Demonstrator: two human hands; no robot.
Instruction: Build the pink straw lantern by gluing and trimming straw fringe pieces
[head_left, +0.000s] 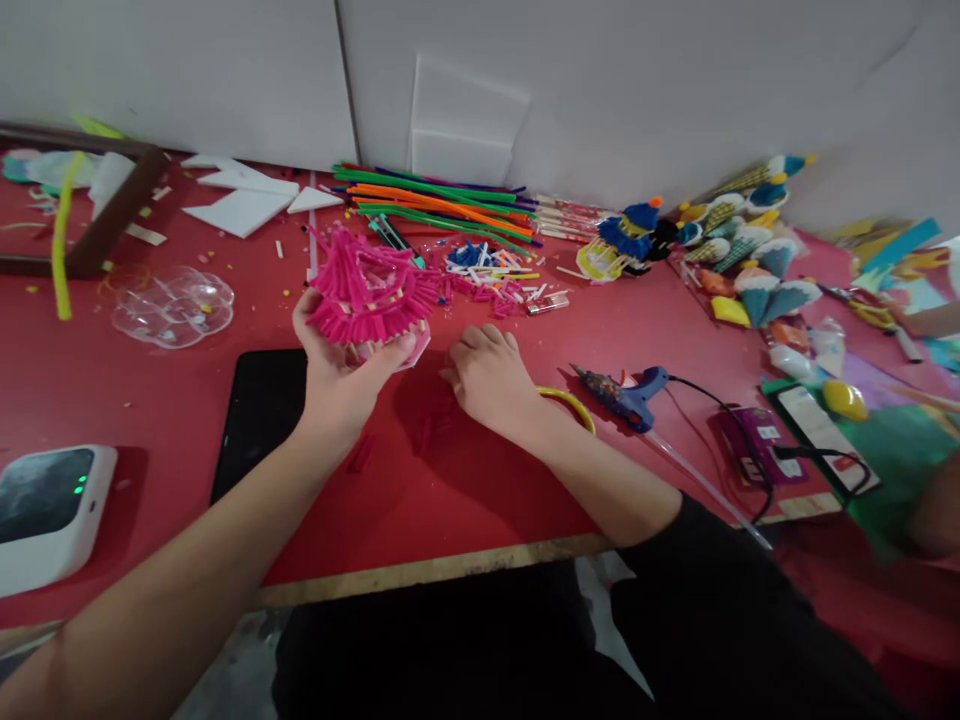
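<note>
My left hand (pixel 337 375) is wrapped round a bright pink craft model (pixel 371 295) with fringed tiers of cut pipe cleaners over a pale pink base, raised above the table. My right hand (pixel 491 375) is low over the tabletop with its fingers curled in; whatever they pinch, if anything, is hidden. Short pink pipe cleaner pieces (pixel 362 453) lie on the red table (pixel 450 510) between my forearms. Under my right wrist a yellow ring-shaped thing (pixel 574 402) shows in part.
Right of my hands rests a blue glue gun (pixel 626 395) with its cord. A black phone (pixel 259 420) lies by my left forearm. Behind are pipe cleaners (pixel 442 208), a cutter (pixel 394 238) and coloured scraps (pixel 495 270). Another person's hand (pixel 934 320) shows at far right.
</note>
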